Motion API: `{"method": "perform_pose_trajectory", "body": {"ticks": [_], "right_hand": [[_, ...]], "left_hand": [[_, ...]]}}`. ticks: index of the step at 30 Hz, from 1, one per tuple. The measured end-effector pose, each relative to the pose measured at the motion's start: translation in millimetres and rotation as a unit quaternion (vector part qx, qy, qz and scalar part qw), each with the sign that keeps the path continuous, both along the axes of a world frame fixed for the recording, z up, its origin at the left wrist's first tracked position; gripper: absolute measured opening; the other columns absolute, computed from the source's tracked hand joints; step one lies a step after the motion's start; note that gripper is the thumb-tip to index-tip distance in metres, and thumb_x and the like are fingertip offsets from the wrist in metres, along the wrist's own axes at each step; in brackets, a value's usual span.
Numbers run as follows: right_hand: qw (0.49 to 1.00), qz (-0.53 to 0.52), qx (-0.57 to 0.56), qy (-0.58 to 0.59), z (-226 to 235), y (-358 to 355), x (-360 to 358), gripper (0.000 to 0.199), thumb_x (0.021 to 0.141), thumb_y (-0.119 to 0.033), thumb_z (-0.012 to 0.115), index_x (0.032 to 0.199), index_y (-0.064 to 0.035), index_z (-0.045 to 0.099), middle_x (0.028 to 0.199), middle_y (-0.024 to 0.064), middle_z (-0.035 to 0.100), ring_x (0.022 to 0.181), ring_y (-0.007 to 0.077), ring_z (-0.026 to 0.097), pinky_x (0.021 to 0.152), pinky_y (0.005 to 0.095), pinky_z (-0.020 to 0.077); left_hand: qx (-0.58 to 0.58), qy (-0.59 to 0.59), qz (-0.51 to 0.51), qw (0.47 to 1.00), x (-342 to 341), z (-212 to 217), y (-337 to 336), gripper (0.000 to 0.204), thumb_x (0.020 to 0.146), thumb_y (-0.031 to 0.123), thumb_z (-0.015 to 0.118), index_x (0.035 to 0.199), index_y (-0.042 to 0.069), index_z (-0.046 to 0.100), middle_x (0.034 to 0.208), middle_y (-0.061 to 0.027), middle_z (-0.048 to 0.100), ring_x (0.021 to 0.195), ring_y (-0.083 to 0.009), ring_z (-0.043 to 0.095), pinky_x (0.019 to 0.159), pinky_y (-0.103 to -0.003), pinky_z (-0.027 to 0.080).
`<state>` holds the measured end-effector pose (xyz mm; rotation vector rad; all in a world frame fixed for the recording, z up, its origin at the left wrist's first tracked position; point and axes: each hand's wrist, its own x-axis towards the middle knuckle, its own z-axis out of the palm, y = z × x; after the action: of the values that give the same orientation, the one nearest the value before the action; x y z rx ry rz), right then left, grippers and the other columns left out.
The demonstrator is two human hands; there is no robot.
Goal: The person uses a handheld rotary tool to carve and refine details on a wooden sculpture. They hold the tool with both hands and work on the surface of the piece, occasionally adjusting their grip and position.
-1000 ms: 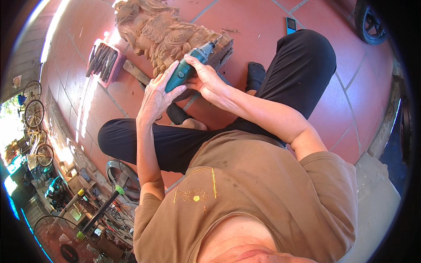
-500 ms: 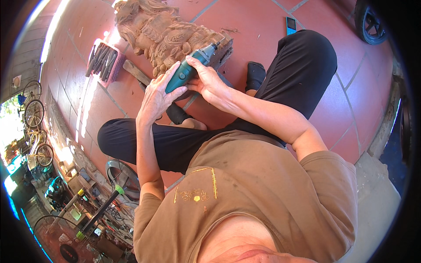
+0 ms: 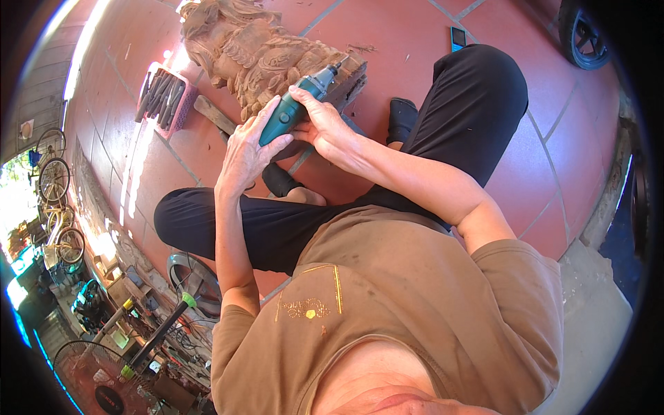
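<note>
A green rotary tool [image 3: 294,109] is held by both hands, its tip against a carved wooden sculpture [image 3: 256,52] standing on the red tile floor. My left hand [image 3: 245,149] wraps the tool's rear body from below. My right hand [image 3: 328,128] grips it from the right, fingers over the top near the nose. I sit cross-legged in black trousers [image 3: 290,228] with the sculpture in front of my knees.
A pink tray of carving chisels [image 3: 160,97] lies left of the sculpture, a wooden mallet [image 3: 214,114] beside it. A phone [image 3: 458,38] and a wheel [image 3: 584,34] are at the upper right. Bicycles [image 3: 55,180], a fan [image 3: 90,380] and clutter fill the left.
The tool's tip has shifted slightly along the carving; both hands keep the same grip.
</note>
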<state>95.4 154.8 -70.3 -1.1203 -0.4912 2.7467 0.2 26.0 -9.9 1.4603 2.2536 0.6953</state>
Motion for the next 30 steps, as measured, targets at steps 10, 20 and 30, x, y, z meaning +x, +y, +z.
{"method": "perform_pose_trajectory", "body": {"ticks": [10, 20, 30], "right_hand": [[1.000, 0.008, 0.004, 0.003, 1.9, 1.7, -1.4, 0.035, 0.085, -0.038, 0.072, 0.102, -0.0082, 0.062, 0.098, 0.0069, 0.066, 0.091, 0.0244, 0.065, 0.086, 0.0455, 0.0509], [1.000, 0.003, 0.001, 0.013, 1.3, 2.0, -2.2, 0.035, 0.085, -0.037, 0.073, 0.102, -0.0085, 0.062, 0.096, 0.0062, 0.066, 0.088, 0.0252, 0.064, 0.084, 0.0461, 0.0512], [1.000, 0.008, 0.007, 0.011, 1.3, 3.4, -3.0, 0.036, 0.085, -0.038, 0.073, 0.102, -0.0080, 0.061, 0.094, 0.0057, 0.065, 0.086, 0.0255, 0.065, 0.082, 0.0459, 0.0527]], "left_hand": [[0.004, -0.005, 0.008, 1.000, 0.0, -0.3, 0.6, 0.067, 0.083, 0.032, 0.073, 0.142, 0.015, 0.046, 0.110, -0.0201, 0.066, 0.097, -0.0377, 0.065, 0.084, -0.043, 0.050], [-0.003, -0.009, 0.010, 1.000, 0.7, 1.8, 1.3, 0.068, 0.082, 0.029, 0.074, 0.142, 0.014, 0.046, 0.112, -0.0207, 0.065, 0.099, -0.0374, 0.065, 0.084, -0.043, 0.051], [0.010, -0.014, 0.008, 1.000, 1.2, 2.8, 2.8, 0.067, 0.082, 0.029, 0.074, 0.141, 0.013, 0.047, 0.113, -0.0195, 0.066, 0.099, -0.0358, 0.066, 0.084, -0.042, 0.051]]}}
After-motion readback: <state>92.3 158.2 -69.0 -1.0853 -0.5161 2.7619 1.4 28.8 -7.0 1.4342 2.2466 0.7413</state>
